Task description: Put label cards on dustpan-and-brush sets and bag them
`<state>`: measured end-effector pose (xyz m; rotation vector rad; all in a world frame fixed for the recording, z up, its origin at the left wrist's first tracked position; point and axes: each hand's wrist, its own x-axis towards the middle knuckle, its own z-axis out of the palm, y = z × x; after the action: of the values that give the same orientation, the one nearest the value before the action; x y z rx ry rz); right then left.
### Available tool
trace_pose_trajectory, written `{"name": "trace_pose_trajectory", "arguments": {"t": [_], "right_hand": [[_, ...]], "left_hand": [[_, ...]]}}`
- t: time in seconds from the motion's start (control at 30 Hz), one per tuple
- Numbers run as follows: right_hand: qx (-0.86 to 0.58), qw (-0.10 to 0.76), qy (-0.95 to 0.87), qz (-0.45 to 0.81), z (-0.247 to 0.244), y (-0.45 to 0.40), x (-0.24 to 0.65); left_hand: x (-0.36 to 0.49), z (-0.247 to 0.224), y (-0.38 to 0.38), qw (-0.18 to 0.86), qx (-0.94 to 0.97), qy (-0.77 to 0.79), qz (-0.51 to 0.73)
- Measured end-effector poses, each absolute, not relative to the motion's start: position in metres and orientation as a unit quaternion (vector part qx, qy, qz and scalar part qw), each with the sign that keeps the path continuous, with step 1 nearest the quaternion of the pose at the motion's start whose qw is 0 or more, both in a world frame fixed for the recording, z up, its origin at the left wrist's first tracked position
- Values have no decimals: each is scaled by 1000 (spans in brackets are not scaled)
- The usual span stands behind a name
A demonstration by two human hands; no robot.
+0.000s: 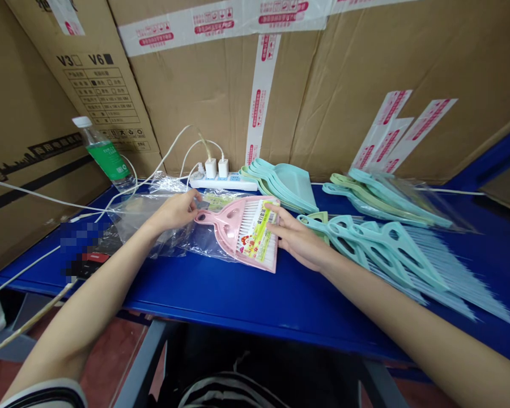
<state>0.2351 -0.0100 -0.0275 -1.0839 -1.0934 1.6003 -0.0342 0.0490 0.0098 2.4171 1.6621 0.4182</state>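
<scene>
A pink dustpan (227, 226) with a white-bristled brush (249, 218) nested in it is held tilted above the blue table. A yellow and white printed label card (259, 224) lies over the bristles. My left hand (182, 209) is closed at the handle end, with a small grey piece showing by its fingertips that I cannot make out. My right hand (297, 235) grips the wide end, fingers over the card and bristles. Beneath and left of the dustpan lie crumpled clear plastic bags (153, 207). Another yellow-green label (221, 199) shows behind the dustpan.
Turquoise and green dustpans (291, 181) are stacked at the back; more lie in clear plastic (386, 195) at right. Several turquoise brushes (391, 249) spread beside my right forearm. A power strip (242, 182), white cables, a bottle (106, 156) and large cardboard boxes (212, 96) line the back.
</scene>
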Motion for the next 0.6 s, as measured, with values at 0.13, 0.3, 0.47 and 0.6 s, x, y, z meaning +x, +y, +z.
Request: {"name": "trace_pose_trajectory", "arguments": {"t": [0.13, 0.3, 0.47, 0.6], "right_hand": [[-448, 439, -453, 634, -29, -11, 236], [-441, 435, -471, 629, -33, -10, 238], [-432, 427, -483, 630, -31, -12, 237], [-452, 410, -488, 624, -28, -13, 237]], "left_hand": [[-36, 12, 49, 45, 801, 588, 102], [-37, 14, 50, 4, 809, 585, 57], [-38, 16, 49, -33, 798, 601, 37], [-34, 19, 45, -53, 777, 627, -5]]}}
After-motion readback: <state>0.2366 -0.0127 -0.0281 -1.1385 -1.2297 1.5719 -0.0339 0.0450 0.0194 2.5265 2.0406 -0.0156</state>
